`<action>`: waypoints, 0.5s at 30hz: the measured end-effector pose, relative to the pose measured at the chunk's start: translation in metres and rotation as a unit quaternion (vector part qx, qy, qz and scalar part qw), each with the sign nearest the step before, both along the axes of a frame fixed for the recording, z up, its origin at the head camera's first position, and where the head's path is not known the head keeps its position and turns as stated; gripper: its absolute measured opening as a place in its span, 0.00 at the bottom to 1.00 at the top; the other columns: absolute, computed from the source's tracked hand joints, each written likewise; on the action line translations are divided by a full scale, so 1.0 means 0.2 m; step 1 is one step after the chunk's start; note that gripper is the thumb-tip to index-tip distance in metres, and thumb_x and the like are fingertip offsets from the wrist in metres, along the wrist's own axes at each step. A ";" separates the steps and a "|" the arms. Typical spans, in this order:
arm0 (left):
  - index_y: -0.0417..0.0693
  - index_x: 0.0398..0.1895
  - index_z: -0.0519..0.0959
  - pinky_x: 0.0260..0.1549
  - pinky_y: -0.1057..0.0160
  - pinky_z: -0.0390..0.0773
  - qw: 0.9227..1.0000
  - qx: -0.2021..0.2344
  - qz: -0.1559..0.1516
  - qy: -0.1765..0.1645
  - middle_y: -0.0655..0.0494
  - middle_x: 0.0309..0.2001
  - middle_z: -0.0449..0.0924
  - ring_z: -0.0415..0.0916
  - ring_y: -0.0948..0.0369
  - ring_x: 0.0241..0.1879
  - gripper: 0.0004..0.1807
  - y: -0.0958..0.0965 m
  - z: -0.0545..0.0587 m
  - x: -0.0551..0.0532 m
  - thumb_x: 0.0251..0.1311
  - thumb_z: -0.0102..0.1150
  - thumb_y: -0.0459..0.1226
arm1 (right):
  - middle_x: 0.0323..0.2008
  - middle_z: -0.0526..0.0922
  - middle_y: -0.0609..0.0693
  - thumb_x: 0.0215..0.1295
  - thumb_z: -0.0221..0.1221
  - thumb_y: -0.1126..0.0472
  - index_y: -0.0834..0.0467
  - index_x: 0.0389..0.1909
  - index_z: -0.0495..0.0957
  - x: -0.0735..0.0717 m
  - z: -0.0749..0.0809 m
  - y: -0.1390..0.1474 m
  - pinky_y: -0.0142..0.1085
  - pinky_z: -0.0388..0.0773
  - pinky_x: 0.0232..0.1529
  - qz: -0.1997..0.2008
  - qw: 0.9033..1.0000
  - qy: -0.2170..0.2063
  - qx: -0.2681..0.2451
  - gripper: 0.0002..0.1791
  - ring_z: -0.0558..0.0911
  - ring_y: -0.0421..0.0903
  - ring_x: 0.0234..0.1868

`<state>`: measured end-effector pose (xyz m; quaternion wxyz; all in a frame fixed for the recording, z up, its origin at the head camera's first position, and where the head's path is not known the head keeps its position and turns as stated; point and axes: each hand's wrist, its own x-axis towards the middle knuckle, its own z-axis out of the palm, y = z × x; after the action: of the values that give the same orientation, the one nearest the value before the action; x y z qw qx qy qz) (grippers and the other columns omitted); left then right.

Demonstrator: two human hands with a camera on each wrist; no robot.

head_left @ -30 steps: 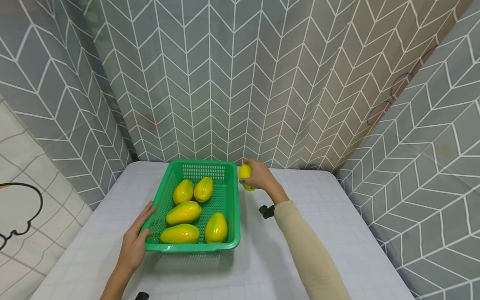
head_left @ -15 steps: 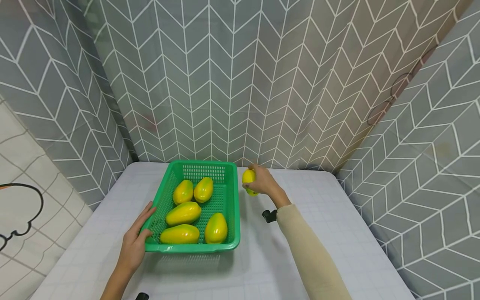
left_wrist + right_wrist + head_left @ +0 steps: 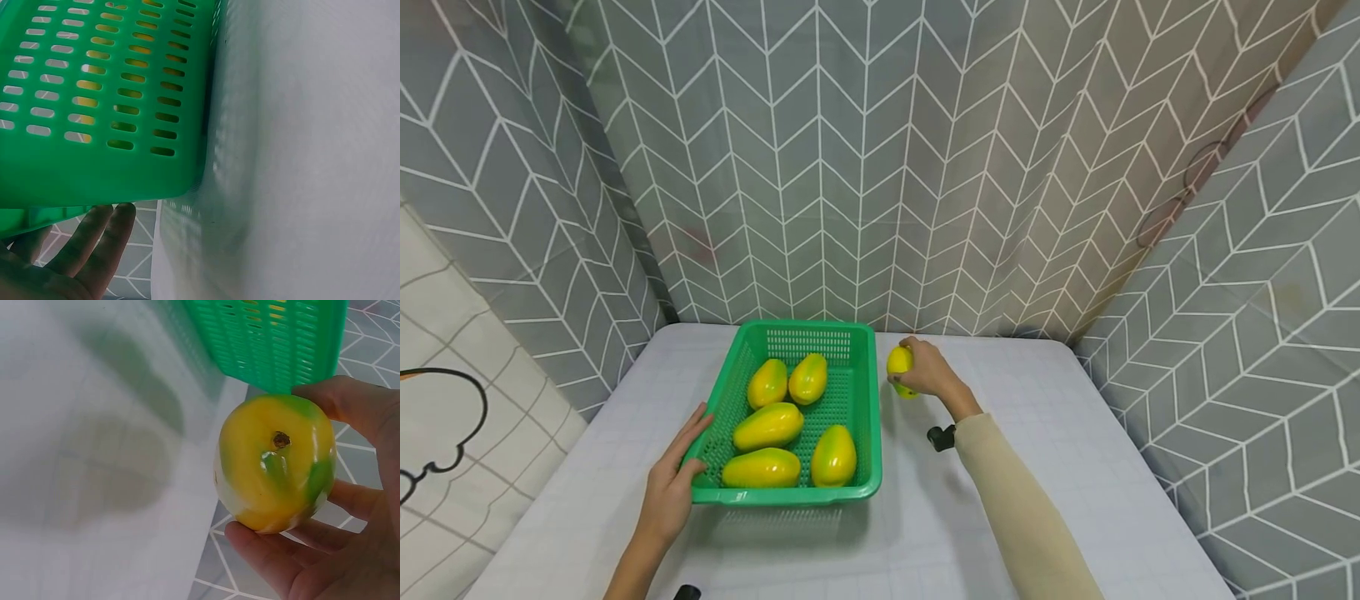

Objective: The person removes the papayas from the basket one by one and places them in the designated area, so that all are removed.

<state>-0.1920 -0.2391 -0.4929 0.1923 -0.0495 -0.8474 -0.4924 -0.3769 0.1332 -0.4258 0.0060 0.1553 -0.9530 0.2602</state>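
Note:
In the head view a green plastic basket [image 3: 868, 433] holds several yellow-green papayas [image 3: 767, 426]. My left hand [image 3: 666, 479] holds its left rim, thumb over the edge; the left wrist view shows fingers [image 3: 103, 250] at the rim beside the slotted wall. To the right of the basket, my right hand [image 3: 928, 369] grips another papaya [image 3: 899, 362]. The right wrist view shows this papaya [image 3: 275, 465] end-on, its brown stem scar facing the camera, with thumb and fingers round its sides. It is held above the table, its shadow falling on the white cloth.
A white cloth covers the table [image 3: 1045, 467]. Grey curtains [image 3: 865, 167] with a white chevron pattern enclose the back and sides. A black wrist camera [image 3: 941, 437] sits beneath the right wrist.
My right hand has moved slightly right and toward me with the papaya, a little farther from the basket's rim. The left hand and basket have stayed put.

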 end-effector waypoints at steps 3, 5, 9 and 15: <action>0.54 0.72 0.66 0.59 0.92 0.48 1.000 -0.001 0.000 0.000 0.57 0.76 0.58 0.48 0.74 0.75 0.30 0.00 0.00 0.00 0.67 0.41 0.26 | 0.52 0.79 0.56 0.55 0.67 0.52 0.61 0.65 0.68 0.00 -0.02 0.00 0.43 0.80 0.49 0.000 1.000 0.000 -0.001 0.37 0.78 0.50 0.46; 0.54 0.72 0.66 0.60 0.92 0.48 1.000 -0.003 0.000 0.003 0.56 0.76 0.59 0.48 0.73 0.75 0.30 0.00 0.00 0.00 0.67 0.41 0.26 | 0.53 0.79 0.57 0.55 0.67 0.52 0.61 0.65 0.68 0.00 -0.03 0.01 0.44 0.81 0.50 -0.002 1.000 -0.005 -0.004 0.38 0.78 0.51 0.47; 0.53 0.72 0.66 0.60 0.92 0.48 1.000 -0.002 -0.002 0.008 0.55 0.76 0.59 0.48 0.74 0.75 0.30 0.01 0.00 0.00 0.67 0.41 0.26 | 0.53 0.79 0.56 0.55 0.68 0.52 0.60 0.65 0.67 0.00 -0.06 0.01 0.45 0.81 0.50 -0.004 1.000 -0.010 -0.011 0.38 0.78 0.51 0.47; 0.53 0.72 0.66 0.60 0.92 0.48 1.000 0.000 0.000 0.012 0.54 0.76 0.59 0.47 0.82 0.73 0.31 0.01 -0.01 0.00 0.66 0.41 0.25 | 0.52 0.79 0.57 0.55 0.67 0.54 0.61 0.65 0.68 0.00 -0.09 0.00 0.45 0.80 0.49 0.004 1.000 -0.002 -0.007 0.37 0.78 0.50 0.46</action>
<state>-0.1918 -0.2377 -0.4940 0.2021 -0.0554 -0.8450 -0.4920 -0.3771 0.1337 -0.4434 0.0038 0.1587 -0.9504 0.2675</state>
